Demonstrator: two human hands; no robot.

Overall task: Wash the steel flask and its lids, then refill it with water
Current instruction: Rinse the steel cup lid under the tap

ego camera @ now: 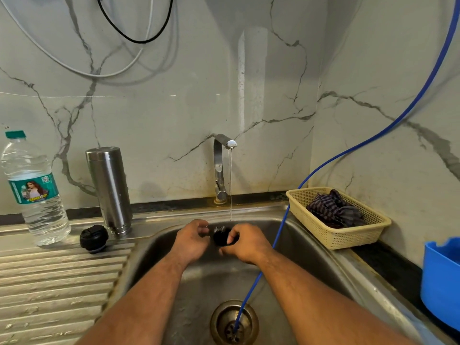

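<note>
While water runs from the tap point(221, 168), a black lid point(221, 236) is held under the stream at centre frame, gripped by the right hand point(245, 244). The left hand point(191, 239) is curled just beside it; contact cannot be determined. The steel flask point(109, 190) stands, apparently mouth-down, at centre left on the drainboard point(49, 282), with a second lid point(94, 238) just beside it. Lid washing is judged under way; refilling is not yet done, and the water bottle point(34, 192) at far left is untouched.
</note>
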